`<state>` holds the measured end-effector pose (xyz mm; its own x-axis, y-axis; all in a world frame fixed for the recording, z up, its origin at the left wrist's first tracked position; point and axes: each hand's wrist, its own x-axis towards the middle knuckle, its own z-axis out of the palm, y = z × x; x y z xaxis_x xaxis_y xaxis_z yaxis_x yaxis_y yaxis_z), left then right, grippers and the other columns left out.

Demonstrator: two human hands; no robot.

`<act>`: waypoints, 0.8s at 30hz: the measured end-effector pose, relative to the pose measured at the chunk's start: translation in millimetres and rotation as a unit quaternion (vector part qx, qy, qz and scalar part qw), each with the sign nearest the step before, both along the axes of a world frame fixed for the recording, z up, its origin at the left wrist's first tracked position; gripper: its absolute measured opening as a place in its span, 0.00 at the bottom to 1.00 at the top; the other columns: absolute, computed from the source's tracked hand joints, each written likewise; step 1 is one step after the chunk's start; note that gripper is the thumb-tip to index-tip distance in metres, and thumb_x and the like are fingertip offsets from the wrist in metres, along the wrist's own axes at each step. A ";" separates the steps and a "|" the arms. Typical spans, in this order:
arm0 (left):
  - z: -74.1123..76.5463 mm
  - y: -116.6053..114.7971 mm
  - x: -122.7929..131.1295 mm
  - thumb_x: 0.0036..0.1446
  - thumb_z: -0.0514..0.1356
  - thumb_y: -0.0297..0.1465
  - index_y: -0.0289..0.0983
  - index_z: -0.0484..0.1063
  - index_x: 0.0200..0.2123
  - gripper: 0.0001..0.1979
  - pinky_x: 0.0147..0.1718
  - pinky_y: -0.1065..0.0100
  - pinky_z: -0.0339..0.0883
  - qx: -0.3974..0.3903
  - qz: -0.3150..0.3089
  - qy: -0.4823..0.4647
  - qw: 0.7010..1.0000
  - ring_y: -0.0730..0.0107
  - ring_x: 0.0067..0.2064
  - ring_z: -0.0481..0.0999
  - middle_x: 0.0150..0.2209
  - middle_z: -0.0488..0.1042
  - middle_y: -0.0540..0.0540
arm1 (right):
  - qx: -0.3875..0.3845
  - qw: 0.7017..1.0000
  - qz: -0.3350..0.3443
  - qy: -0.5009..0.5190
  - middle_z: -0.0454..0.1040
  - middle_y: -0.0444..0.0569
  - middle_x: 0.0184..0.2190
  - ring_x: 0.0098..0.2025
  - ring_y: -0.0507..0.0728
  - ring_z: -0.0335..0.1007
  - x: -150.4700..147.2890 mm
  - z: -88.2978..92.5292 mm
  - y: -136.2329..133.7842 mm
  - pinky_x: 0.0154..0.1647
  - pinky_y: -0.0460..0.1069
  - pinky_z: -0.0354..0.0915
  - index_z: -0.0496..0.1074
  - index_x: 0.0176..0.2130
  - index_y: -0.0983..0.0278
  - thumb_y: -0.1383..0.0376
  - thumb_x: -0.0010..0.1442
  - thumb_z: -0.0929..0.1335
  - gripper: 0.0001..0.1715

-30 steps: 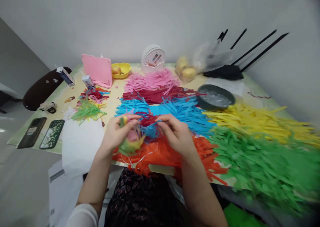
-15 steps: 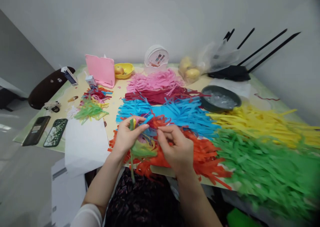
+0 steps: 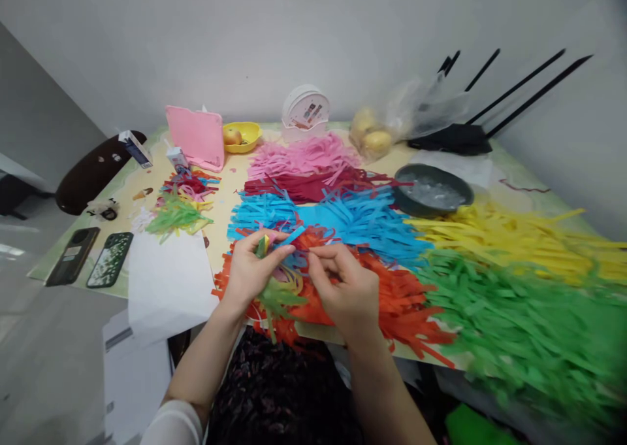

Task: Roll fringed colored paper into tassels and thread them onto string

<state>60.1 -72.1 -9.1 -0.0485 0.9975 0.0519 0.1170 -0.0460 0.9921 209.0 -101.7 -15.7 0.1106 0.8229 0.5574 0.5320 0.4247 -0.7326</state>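
My left hand (image 3: 255,265) is closed on a bundle of coloured paper strips (image 3: 279,295), green, yellow, pink and blue, whose ends hang below the fingers. A blue strip sticks out past its thumb. Close by on the right, my right hand (image 3: 343,285) is pinched, thumb against fingers, at the edge of the bundle; what lies between its fingertips is too small to make out. Under both hands spread fringed orange-red paper (image 3: 401,301) and fringed blue paper (image 3: 362,223).
Behind lie dark red fringe (image 3: 304,189) and pink fringe (image 3: 304,157). Yellow fringe (image 3: 509,239), green fringe (image 3: 519,314) and a dark bowl (image 3: 434,190) are to the right. At left are two phones (image 3: 110,260), white paper (image 3: 169,281), finished-looking tassels (image 3: 181,210) and a pink tablet case (image 3: 196,138).
The hanging green strips under my left hand have shifted, and a long green one no longer dangles as low. Both hands keep nearly the same place.
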 end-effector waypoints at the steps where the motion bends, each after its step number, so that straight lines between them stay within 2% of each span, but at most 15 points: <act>1: 0.2 -0.7 0.9 0.50 0.69 0.35 0.37 0.80 0.35 0.09 0.23 0.70 0.67 0.017 -0.002 0.012 1.000 0.72 0.21 0.72 0.24 0.75 0.52 | 0.008 1.000 0.007 -0.012 0.72 0.38 0.17 0.17 0.47 0.67 0.1 -0.4 0.8 0.20 0.41 0.61 0.71 0.32 0.62 0.68 0.62 0.67 0.05; 4: 0.4 -2.4 3.3 0.51 0.68 0.31 0.37 0.80 0.33 0.05 0.34 0.68 0.71 0.110 -0.011 0.071 0.991 0.69 0.30 0.77 0.30 0.79 0.49 | 0.027 0.998 0.030 -0.039 0.76 0.40 0.21 0.22 0.50 0.73 -0.2 -3.4 3.1 0.24 0.42 0.65 0.71 0.35 0.61 0.67 0.64 0.66 0.05; 6: -0.3 -3.1 4.0 0.53 0.67 0.29 0.37 0.80 0.33 0.03 0.37 0.68 0.70 0.149 -0.024 0.111 0.982 0.67 0.34 0.78 0.33 0.81 0.47 | 0.018 0.999 0.033 -0.024 0.78 0.43 0.24 0.25 0.51 0.76 -0.4 -6.7 4.7 0.27 0.43 0.66 0.70 0.36 0.61 0.66 0.65 0.65 0.05; 8: -1.8 -3.5 3.9 0.55 0.66 0.28 0.37 0.79 0.33 0.02 0.37 0.69 0.69 0.166 -0.040 0.143 0.975 0.67 0.35 0.78 0.33 0.81 0.47 | -0.027 0.999 0.038 0.025 0.78 0.43 0.25 0.27 0.52 0.77 0.8 -10.7 7.4 0.28 0.44 0.67 0.70 0.42 0.62 0.64 0.66 0.66 0.05; 9: -2.8 -3.6 3.5 0.56 0.65 0.28 0.37 0.79 0.34 0.02 0.37 0.69 0.69 0.171 -0.050 0.156 0.972 0.67 0.35 0.78 0.33 0.81 0.47 | -0.064 0.994 0.058 0.061 0.77 0.42 0.24 0.26 0.52 0.76 2.3 -12.8 9.6 0.28 0.44 0.67 0.69 0.46 0.62 0.62 0.66 0.65 0.09; 11: -4.9 -3.6 2.3 0.57 0.64 0.27 0.37 0.79 0.34 0.03 0.37 0.69 0.68 0.181 -0.075 0.180 0.964 0.68 0.35 0.78 0.32 0.80 0.47 | -0.155 0.967 0.143 0.145 0.74 0.40 0.20 0.23 0.52 0.74 7.3 -17.2 15.6 0.28 0.45 0.68 0.68 0.49 0.63 0.58 0.66 0.65 0.15; 13: -6.8 -3.5 1.2 0.57 0.63 0.24 0.37 0.79 0.35 0.05 0.36 0.70 0.67 0.185 -0.103 0.203 0.956 0.68 0.35 0.77 0.32 0.79 0.47 | -0.233 0.918 0.239 0.215 0.73 0.40 0.18 0.20 0.52 0.71 13.6 -21.3 22.4 0.25 0.45 0.68 0.71 0.41 0.63 0.53 0.64 0.66 0.16; 15: -7.7 -3.5 0.7 0.58 0.62 0.23 0.37 0.78 0.34 0.06 0.36 0.70 0.67 0.181 -0.122 0.224 0.950 0.68 0.34 0.77 0.32 0.79 0.47 | -0.275 0.886 0.274 0.254 0.74 0.42 0.19 0.18 0.50 0.67 19.2 -24.4 27.7 0.20 0.44 0.65 0.71 0.33 0.64 0.50 0.60 0.70 0.19; 21: -4.9 -4.1 2.1 0.57 0.62 0.21 0.37 0.77 0.33 0.06 0.35 0.71 0.67 0.186 -0.137 0.244 0.942 0.69 0.34 0.77 0.32 0.79 0.48 | -0.315 0.866 0.238 0.308 0.73 0.42 0.17 0.14 0.48 0.60 20.2 -25.5 28.4 0.14 0.43 0.60 0.74 0.35 0.65 0.48 0.50 0.75 0.23; 24: -4.5 -5.3 2.0 0.57 0.60 0.19 0.37 0.77 0.35 0.09 0.37 0.69 0.68 0.198 -0.137 0.273 0.931 0.68 0.37 0.78 0.34 0.80 0.47 | -0.296 0.879 0.199 0.315 0.71 0.41 0.16 0.14 0.48 0.60 17.1 -24.4 26.9 0.14 0.43 0.58 0.75 0.33 0.65 0.50 0.48 0.75 0.22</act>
<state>62.1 -77.4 -13.6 0.3475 0.8653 0.3612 0.5293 -0.4990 0.6862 226.1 -74.8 -40.1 -0.1182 0.9917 -0.0514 -0.1637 -0.0705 -0.9840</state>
